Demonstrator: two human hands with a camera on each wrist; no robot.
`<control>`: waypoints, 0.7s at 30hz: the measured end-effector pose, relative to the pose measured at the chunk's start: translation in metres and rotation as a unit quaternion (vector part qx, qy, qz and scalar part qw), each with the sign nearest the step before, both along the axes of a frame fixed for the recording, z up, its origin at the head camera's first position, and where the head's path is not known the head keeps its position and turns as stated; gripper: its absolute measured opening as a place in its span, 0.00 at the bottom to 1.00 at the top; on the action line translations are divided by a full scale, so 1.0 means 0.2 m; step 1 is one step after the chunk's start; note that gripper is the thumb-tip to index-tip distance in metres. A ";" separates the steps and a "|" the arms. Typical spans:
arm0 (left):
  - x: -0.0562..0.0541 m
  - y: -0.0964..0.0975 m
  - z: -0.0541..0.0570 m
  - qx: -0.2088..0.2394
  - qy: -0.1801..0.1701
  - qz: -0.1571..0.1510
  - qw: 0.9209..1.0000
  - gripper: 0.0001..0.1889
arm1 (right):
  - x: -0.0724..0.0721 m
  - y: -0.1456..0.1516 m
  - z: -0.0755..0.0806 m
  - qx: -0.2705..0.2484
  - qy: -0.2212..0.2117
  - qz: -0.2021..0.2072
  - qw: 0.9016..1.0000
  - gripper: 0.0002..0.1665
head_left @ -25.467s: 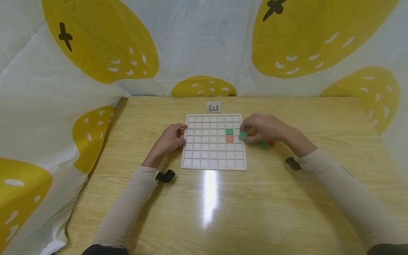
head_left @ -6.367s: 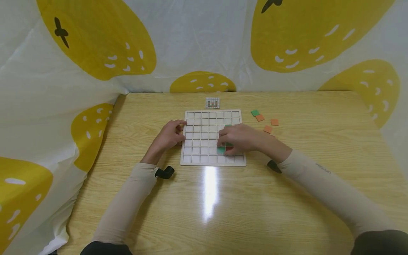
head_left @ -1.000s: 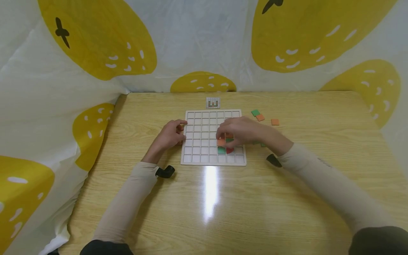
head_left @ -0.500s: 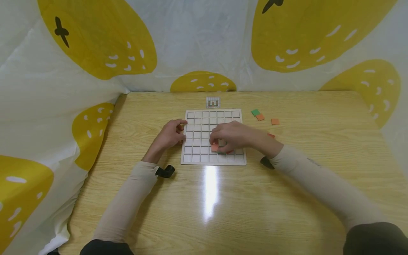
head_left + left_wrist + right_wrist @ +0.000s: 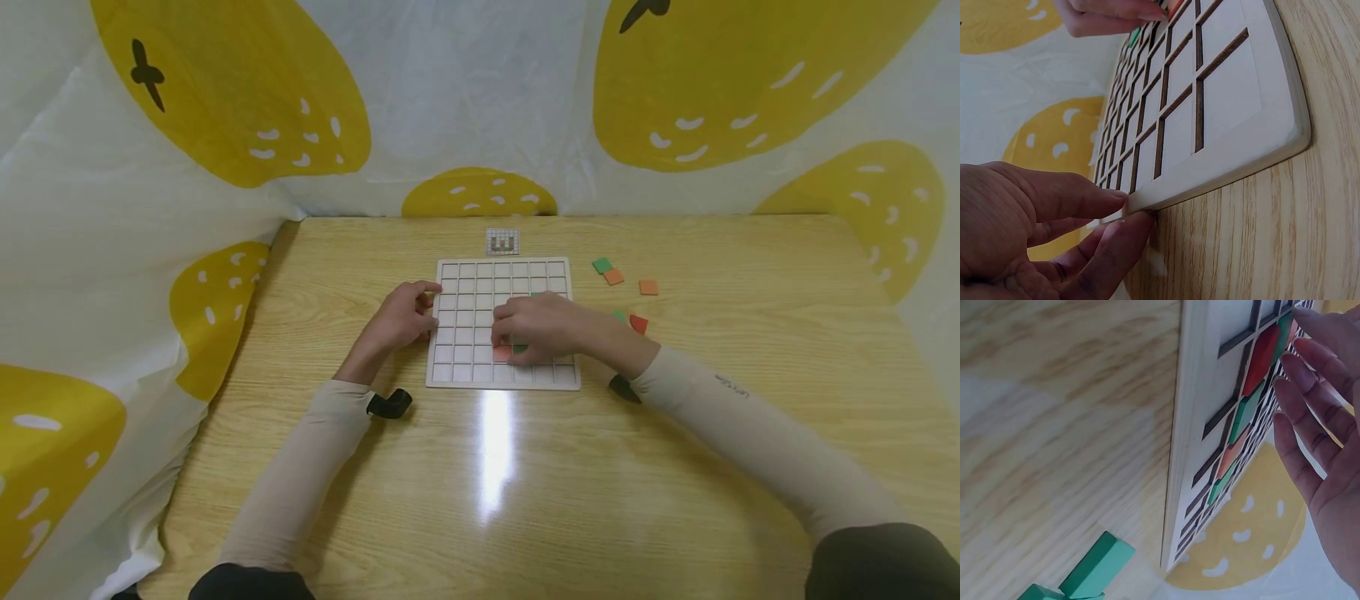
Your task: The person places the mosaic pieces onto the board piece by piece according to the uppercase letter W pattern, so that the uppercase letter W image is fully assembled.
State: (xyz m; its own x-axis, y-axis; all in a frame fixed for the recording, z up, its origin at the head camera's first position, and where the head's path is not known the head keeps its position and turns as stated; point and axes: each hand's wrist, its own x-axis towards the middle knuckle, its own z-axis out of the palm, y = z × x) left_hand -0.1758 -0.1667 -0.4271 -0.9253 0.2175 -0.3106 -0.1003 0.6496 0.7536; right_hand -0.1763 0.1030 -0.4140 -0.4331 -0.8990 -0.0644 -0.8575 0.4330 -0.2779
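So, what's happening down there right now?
A person is laying coloured tiles on a gridded board. The left hand holds the board's left edge, while the right hand has its fingertips at an orange tile in the middle column, second row from the near edge. Other green, orange and red pieces sit in cells. More loose pieces lie right of the board, and a small patterned card lies beyond it.
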 end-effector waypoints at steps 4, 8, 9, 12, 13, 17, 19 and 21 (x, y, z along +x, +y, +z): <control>0.00 0.00 0.00 0.001 0.002 0.000 1.000 0.30 | -0.01 0.02 -0.01 -0.006 0.006 -0.002 1.000 0.11; 0.00 0.00 -0.01 0.004 0.002 0.000 1.000 0.31 | -0.02 0.06 -0.01 -0.021 -0.004 -0.015 1.000 0.14; 0.00 0.00 -0.01 0.005 0.002 0.000 1.000 0.31 | -0.02 0.07 0.00 -0.024 -0.010 -0.020 0.999 0.15; 0.00 0.00 -0.01 0.006 0.003 0.000 1.000 0.31 | -0.04 0.13 0.01 -0.029 -0.023 -0.036 0.999 0.16; 0.00 0.00 -0.01 0.006 0.004 -0.001 1.000 0.31 | -0.04 0.15 0.01 -0.029 -0.026 -0.042 0.998 0.16; 0.00 0.00 0.00 0.005 0.007 -0.003 1.000 0.31 | -0.07 0.23 0.01 -0.051 -0.028 -0.055 0.997 0.15; 0.00 0.00 0.00 0.003 0.009 -0.004 1.000 0.31 | -0.08 0.28 0.01 -0.065 -0.031 -0.058 0.996 0.14; 0.00 0.00 0.00 0.002 0.010 -0.005 1.000 0.31 | -0.09 0.32 0.00 -0.072 -0.033 -0.061 0.995 0.13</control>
State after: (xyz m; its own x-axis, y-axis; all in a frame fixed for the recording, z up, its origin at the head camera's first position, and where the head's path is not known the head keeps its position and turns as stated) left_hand -0.1748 -0.1668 -0.4275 -0.9292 0.2277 -0.2910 -0.0790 0.6471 0.7583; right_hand -0.1944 0.1670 -0.4132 -0.5389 -0.8419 0.0287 -0.7785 0.4847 -0.3986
